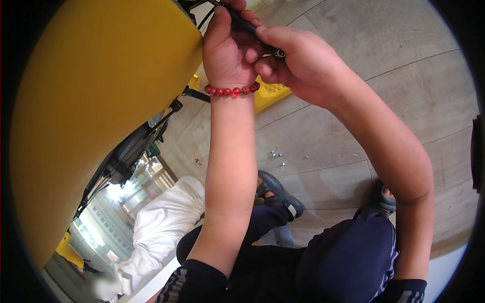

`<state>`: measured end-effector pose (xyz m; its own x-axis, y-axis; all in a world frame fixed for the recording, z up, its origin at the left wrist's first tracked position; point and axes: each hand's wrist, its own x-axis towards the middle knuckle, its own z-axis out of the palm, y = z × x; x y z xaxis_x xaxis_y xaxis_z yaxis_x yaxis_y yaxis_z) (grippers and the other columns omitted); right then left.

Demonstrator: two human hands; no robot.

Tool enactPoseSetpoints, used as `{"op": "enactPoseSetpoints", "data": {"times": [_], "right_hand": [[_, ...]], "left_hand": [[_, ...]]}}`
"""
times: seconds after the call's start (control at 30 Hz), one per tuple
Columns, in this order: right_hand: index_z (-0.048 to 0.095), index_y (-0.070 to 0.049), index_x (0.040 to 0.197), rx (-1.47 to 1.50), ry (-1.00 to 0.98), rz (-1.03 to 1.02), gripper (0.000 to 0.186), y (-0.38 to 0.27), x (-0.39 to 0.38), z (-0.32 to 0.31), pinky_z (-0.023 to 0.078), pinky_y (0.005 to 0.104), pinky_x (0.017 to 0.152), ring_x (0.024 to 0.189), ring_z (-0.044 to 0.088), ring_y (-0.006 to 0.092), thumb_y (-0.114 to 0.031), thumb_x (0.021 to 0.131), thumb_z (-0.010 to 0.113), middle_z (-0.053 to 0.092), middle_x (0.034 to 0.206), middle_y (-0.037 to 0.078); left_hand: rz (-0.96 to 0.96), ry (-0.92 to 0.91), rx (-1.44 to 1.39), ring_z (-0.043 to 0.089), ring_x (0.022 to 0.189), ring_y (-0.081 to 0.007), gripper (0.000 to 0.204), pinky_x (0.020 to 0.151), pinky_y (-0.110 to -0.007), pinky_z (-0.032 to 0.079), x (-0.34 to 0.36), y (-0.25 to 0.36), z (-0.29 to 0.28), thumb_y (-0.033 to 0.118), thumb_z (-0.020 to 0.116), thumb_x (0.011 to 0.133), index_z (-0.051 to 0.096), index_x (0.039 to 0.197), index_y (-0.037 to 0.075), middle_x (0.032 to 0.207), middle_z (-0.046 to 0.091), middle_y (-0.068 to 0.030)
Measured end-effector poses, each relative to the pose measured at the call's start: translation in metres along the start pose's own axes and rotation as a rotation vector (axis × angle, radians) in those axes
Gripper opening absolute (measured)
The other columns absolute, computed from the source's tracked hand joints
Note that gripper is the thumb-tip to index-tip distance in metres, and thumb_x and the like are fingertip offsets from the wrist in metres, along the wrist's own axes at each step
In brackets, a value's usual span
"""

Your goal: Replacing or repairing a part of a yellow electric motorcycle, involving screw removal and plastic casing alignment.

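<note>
Both of my hands meet at the top of the view around a slim black rod (246,24) with a round metal end. My left hand (227,58), a red bead bracelet (235,92) at its wrist, has its fingers curled about the rod's upper stretch. Close to the metal end, my right hand (308,58) grips the same rod between thumb and fingers. The rod's far end runs up toward black parts at the top edge, and its join there is hidden. Beside my left hand curves a large smooth yellow panel (111,91).
A yellow studded piece (273,93) lies under my hands on the grey plank floor (404,91). Several small metal screws (274,153) are scattered there, near my shoe (279,194). Black brackets and cables (134,146) hang below the panel. White cloth (164,217) is at lower left.
</note>
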<state>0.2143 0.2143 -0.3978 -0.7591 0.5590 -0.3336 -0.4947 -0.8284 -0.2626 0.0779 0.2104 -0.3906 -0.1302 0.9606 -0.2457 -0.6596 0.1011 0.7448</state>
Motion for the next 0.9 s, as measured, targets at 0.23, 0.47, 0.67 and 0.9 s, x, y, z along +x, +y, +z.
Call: {"op": "enactPoseSetpoints", "data": {"times": [0.23, 0.47, 0.67, 0.9], "right_hand": [[0.062, 0.005, 0.097, -1.087, 0.246, -0.557, 0.031, 0.007, -0.004, -0.006, 0.047, 0.0292, 0.059, 0.066, 0.059, 0.013, -0.023, 0.085, 0.056, 0.061, 0.071, 0.008], [0.055, 0.002, 0.097, 0.163, -0.113, 0.064, 0.024, -0.005, -0.002, -0.014, 0.026, 0.0183, 0.04, 0.047, 0.035, 0.0041, -0.021, 0.095, 0.047, 0.052, 0.072, 0.001], [0.053, 0.003, 0.085, -0.743, 0.083, -0.36, 0.025, -0.001, -0.003, 0.001, 0.042, 0.0343, 0.049, 0.052, 0.048, 0.0175, -0.021, 0.092, 0.05, 0.051, 0.069, 0.009], [0.053, -0.002, 0.078, 0.12, -0.106, 0.048, 0.027, -0.004, -0.004, -0.002, 0.037, 0.0245, 0.043, 0.047, 0.046, 0.0109, -0.024, 0.092, 0.049, 0.053, 0.066, 0.003]], "left_hand": [[0.062, 0.086, 0.057, 0.06, 0.071, -0.0139, 0.016, 0.064, -0.029, 0.051, 0.001, 0.0, -0.001, 0.024, 0.058, 0.09, 0.058, 0.099, 0.011, 0.086, 0.061, -0.0003], [-0.002, 0.061, 0.134, 0.06, 0.069, -0.0138, 0.022, 0.059, -0.026, 0.05, -0.007, 0.004, 0.017, 0.027, 0.056, 0.091, 0.059, 0.103, 0.008, 0.088, 0.064, -0.0043], [0.077, 0.179, 0.228, 0.06, 0.066, -0.0141, 0.018, 0.059, -0.026, 0.05, -0.002, -0.003, 0.013, 0.024, 0.058, 0.09, 0.061, 0.098, 0.008, 0.083, 0.064, -0.0041], [0.059, 0.389, 0.194, 0.047, 0.044, -0.0085, 0.021, 0.041, -0.02, 0.039, -0.007, -0.001, 0.038, 0.027, 0.057, 0.09, 0.062, 0.098, 0.008, 0.081, 0.065, -0.0032]]}}
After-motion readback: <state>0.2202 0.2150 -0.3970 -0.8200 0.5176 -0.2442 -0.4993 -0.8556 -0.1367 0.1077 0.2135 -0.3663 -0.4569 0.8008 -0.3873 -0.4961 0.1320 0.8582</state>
